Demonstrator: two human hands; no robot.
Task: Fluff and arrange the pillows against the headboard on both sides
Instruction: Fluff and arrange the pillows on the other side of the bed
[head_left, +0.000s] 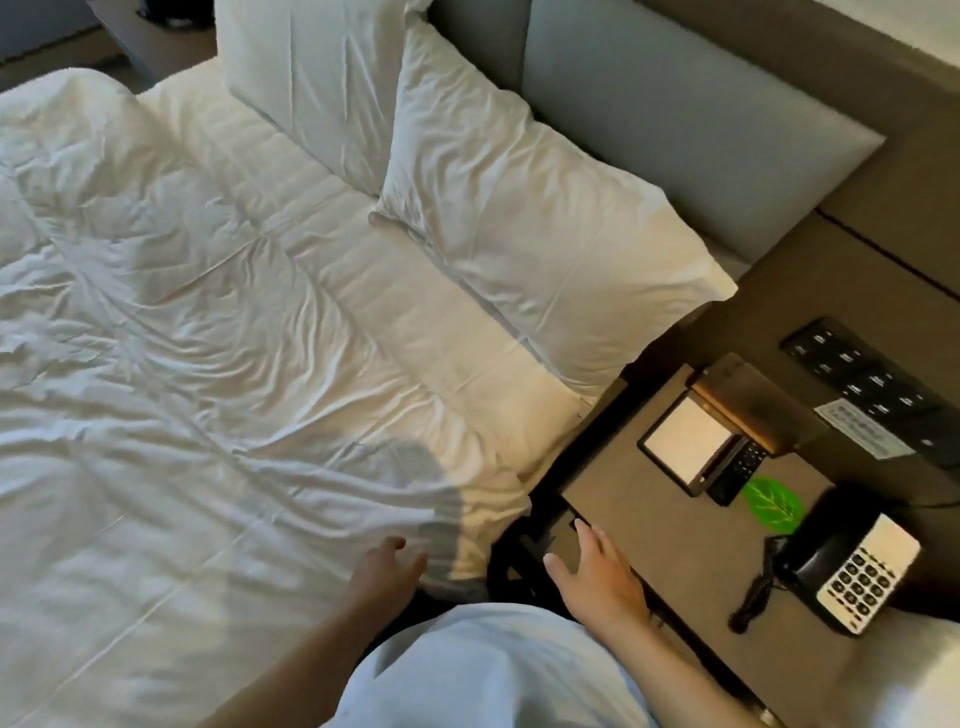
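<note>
Reach step, nothing gripped: left hand (387, 564) and right hand (597, 569) open and empty at 6 o'clock, white rumpled fabric pillows (524, 218) leaning on grey padded headboard (675, 119) at 12–1 o'clock; next, likely lean in, grab nearest.

1. The far pillow (311, 78) runs off the top edge, so its upper end can't be seen, and the near pillow (519, 218) covers its right side.
2. The headboard (675, 119) is cut by the top edge too, with its lower part behind the pillows.
3. The duvet (182, 364) spills out past the left and bottom edges.
4. The left hand (387, 564) is pretty blurry; fingers are hard to separate.
5. The sticker (862, 428) under the switch panel (862, 384) has print too small to read.
6. Phone (852, 566) key labels: unreadable.
</note>
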